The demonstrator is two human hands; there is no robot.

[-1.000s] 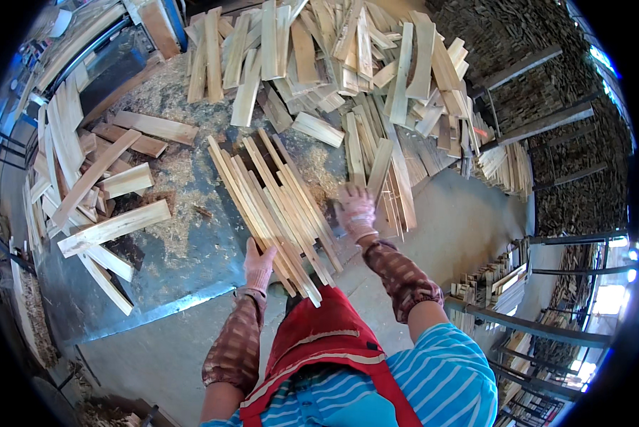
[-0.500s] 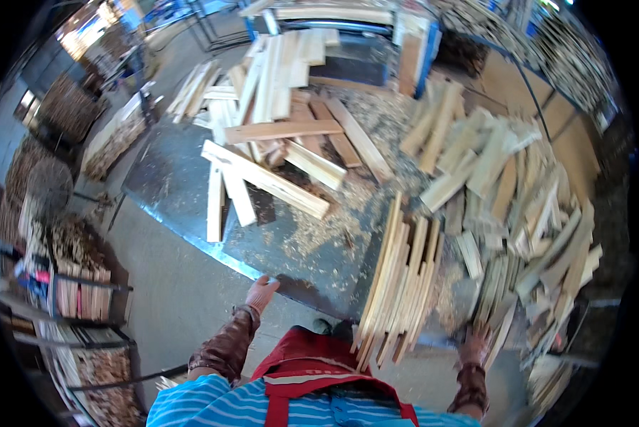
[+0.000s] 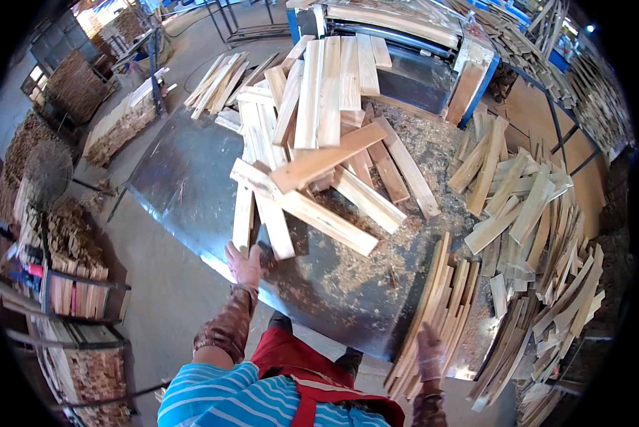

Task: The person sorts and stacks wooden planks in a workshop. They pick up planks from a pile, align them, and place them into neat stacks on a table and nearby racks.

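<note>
My left hand (image 3: 243, 267) is at the near edge of the dark metal table (image 3: 180, 188), fingers apart, right by the near end of a narrow pale board (image 3: 243, 217). Whether it touches that board I cannot tell. Above it lies a loose heap of planed boards, with a reddish-brown board (image 3: 330, 156) across the top and a long pale board (image 3: 326, 219) slanting below. My right hand (image 3: 429, 352), slightly blurred, has its fingers stretched out over the near part of a neat stack of narrow strips (image 3: 437, 299). Nothing shows in its grasp.
Rough offcuts (image 3: 529, 206) pile up along the right side. Sawdust and shavings (image 3: 355, 260) cover part of the tabletop. A machine with a blue frame (image 3: 476, 85) stands at the far end. Stacked timber (image 3: 84, 363) and a round fan guard (image 3: 47, 171) are at the left.
My left hand has moved along the table edge, up to the pale board's end. My right hand has left the offcuts and come over the strip stack. The view has shifted with my body.
</note>
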